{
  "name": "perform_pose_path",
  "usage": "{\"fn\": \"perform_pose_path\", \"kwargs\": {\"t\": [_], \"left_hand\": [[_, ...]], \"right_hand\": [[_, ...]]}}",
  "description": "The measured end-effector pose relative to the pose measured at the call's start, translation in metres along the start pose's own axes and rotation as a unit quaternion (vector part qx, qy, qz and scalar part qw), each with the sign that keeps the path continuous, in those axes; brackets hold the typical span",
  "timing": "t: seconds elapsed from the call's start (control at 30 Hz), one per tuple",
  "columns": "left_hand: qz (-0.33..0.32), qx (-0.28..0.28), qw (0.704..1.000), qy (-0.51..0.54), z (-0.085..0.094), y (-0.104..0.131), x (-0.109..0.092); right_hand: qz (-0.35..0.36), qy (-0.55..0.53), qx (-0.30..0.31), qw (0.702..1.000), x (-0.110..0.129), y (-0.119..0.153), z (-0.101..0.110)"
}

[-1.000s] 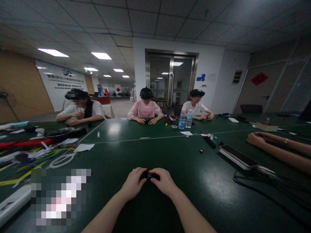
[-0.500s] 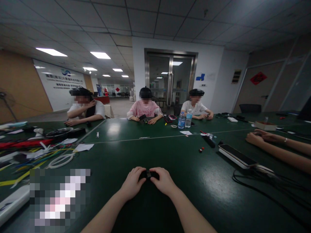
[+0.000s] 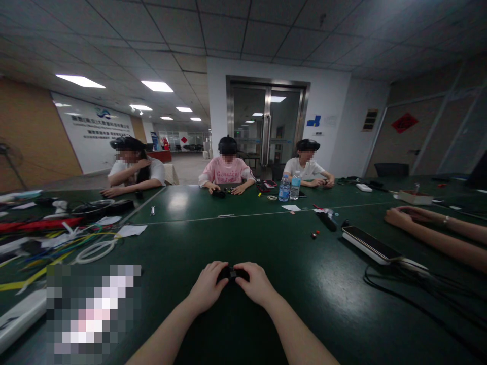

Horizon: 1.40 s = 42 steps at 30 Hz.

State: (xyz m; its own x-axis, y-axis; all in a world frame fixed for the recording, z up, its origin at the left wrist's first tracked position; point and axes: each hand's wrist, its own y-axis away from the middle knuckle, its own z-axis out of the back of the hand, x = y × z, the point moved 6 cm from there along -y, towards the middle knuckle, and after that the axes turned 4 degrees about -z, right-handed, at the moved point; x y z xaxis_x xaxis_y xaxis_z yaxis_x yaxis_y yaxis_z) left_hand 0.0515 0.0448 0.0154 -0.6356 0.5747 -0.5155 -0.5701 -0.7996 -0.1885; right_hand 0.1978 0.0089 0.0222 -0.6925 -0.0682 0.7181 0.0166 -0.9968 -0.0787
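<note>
A small black object (image 3: pixel 232 273) with a greyish patch at its middle is held between my two hands, low over the dark green table (image 3: pixel 266 243). My left hand (image 3: pixel 210 285) is closed around its left end, thumb on the near side. On the right end, my right hand (image 3: pixel 254 282) grips it the same way, fingers on the far side. Much of the object is covered by my fingers, and its kind cannot be made out.
At left lie tangled cables (image 3: pixel 97 251), a paper sheet (image 3: pixel 131 230) and a white power strip (image 3: pixel 23 319). On the right are a phone (image 3: pixel 373 244), black cords (image 3: pixel 411 309) and a co-worker's hands (image 3: pixel 403 215). Water bottles (image 3: pixel 294 185) stand farther back, near three seated people.
My hands and the black object stay in place. Across the table, the person in pink has lowered a dark object onto the tabletop.
</note>
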Motion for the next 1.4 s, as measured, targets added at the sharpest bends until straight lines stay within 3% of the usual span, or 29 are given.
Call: {"fn": "perform_pose_path", "kwargs": {"t": [1.4], "left_hand": [[0.007,0.012,1.0,-0.002,-0.002,0.001,0.004]], "right_hand": [[-0.028,-0.009,0.006,1.0,0.007,0.005,0.005]]}}
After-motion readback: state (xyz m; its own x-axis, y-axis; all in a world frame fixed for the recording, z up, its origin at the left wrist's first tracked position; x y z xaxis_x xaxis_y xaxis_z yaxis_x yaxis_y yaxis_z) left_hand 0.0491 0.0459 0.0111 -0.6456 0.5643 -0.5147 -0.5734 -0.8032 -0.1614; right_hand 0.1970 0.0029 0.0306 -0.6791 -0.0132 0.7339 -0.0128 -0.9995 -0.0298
